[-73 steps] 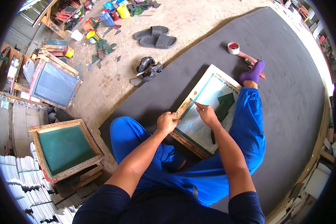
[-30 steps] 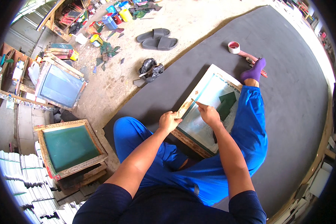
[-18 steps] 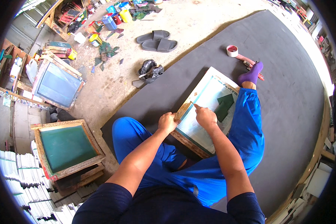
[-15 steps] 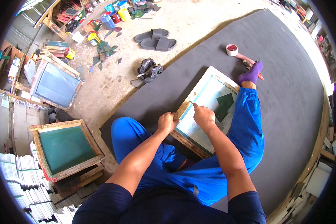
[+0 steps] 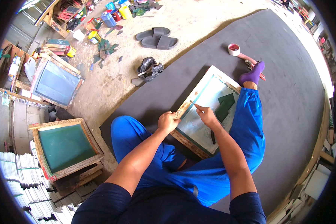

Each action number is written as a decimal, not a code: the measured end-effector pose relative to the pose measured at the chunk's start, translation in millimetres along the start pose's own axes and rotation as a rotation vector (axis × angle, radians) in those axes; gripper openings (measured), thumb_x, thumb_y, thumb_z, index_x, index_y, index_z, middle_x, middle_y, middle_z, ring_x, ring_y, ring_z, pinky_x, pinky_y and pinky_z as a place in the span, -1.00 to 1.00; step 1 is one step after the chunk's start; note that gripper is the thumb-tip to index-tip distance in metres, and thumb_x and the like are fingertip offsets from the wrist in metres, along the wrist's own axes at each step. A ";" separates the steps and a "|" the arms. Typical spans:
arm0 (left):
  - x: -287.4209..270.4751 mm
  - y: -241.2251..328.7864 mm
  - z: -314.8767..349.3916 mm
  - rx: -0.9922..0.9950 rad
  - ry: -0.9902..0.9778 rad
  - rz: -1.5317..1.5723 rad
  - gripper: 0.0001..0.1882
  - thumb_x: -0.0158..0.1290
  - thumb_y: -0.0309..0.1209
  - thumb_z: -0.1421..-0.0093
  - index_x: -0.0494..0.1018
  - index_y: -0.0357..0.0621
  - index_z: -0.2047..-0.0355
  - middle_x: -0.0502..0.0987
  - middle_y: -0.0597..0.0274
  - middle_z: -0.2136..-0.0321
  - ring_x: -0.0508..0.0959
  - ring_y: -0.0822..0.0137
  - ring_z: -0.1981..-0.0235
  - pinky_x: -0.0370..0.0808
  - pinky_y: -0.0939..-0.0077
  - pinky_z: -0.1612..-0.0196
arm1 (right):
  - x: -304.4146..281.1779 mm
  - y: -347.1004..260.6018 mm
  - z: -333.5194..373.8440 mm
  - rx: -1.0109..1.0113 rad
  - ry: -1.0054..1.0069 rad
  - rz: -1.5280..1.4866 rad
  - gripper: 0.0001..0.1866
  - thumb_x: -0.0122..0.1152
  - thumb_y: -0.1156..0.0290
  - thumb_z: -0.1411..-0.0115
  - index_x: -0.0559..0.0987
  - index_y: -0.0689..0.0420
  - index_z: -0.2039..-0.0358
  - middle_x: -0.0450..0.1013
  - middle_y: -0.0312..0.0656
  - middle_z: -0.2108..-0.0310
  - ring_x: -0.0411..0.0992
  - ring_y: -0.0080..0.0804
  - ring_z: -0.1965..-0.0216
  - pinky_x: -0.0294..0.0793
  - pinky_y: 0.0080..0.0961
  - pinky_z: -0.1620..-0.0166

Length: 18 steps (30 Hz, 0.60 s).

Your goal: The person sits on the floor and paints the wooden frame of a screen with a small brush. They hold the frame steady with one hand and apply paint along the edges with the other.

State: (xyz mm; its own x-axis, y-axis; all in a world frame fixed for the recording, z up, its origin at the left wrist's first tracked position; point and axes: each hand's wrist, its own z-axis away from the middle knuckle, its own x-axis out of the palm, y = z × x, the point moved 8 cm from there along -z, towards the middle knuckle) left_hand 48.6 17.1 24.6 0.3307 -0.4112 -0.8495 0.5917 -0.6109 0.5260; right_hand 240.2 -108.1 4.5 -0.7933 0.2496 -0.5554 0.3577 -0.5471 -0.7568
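Observation:
A wooden-framed printing screen (image 5: 196,93) with pale mesh lies on the dark surface, tilted between my legs. My left hand (image 5: 168,122) grips its left rail, fingers curled over the wood. Above the mesh by that rail, my right hand (image 5: 207,115) is closed, its index finger stretched along a slim pointed tool (image 5: 192,102). Only the thin tip is plain; the tool's exact kind is hidden. A dark curved piece (image 5: 213,137) shows below the hand, possibly its handle. On the mesh lies a dark green angular piece (image 5: 224,107).
A tape roll (image 5: 233,49) and a red-handled tool (image 5: 262,76) lie near my purple-socked foot. Black slides (image 5: 156,38) and a black plastic bag (image 5: 150,69) are on the floor. Other screens, one green (image 5: 67,147) and one bluish (image 5: 58,83), stand left, above white stacks (image 5: 28,179).
My right hand has shifted slightly to the right and down, and the dark curved piece below it now shows. My left hand keeps its grip on the rail.

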 end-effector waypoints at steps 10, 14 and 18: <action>-1.8 0.1 0.4 -0.016 -0.024 -0.004 -0.59 0.42 -0.14 -0.01 0.72 -0.13 0.21 0.64 0.08 0.34 0.67 -0.02 0.27 0.60 0.10 0.15 | -3.7 -1.8 -3.2 -0.118 -0.038 0.043 -0.55 0.07 0.19 -0.45 0.54 -0.11 -0.31 0.62 0.20 0.05 0.65 0.04 0.09 0.61 -0.10 0.00; -0.1 -8.6 0.9 -0.047 -0.065 0.013 -0.53 0.42 -0.10 -0.01 0.71 -0.14 0.15 0.66 0.05 0.30 0.68 -0.04 0.26 0.60 0.10 0.13 | -8.3 -11.7 3.4 0.155 -0.147 -0.213 -0.58 0.15 0.25 -0.42 0.58 -0.12 -0.26 0.60 0.23 0.11 0.62 0.11 0.10 0.61 -0.14 0.00; 1.1 -7.7 0.4 -0.027 -0.051 0.026 -0.51 0.42 -0.09 -0.01 0.72 -0.14 0.14 0.68 0.03 0.28 0.69 -0.05 0.26 0.60 0.09 0.12 | -12.8 -19.1 1.8 -0.186 0.001 0.298 -0.59 0.10 0.26 -0.45 0.57 -0.09 -0.27 0.59 0.23 0.04 0.63 0.07 0.07 0.60 -0.14 0.01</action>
State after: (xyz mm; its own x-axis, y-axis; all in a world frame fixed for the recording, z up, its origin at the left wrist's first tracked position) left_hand 44.1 21.1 19.7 0.3090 -0.4610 -0.8319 0.6030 -0.5815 0.5462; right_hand 242.7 -102.2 26.7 -0.6399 0.1011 -0.7618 0.6576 -0.4409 -0.6109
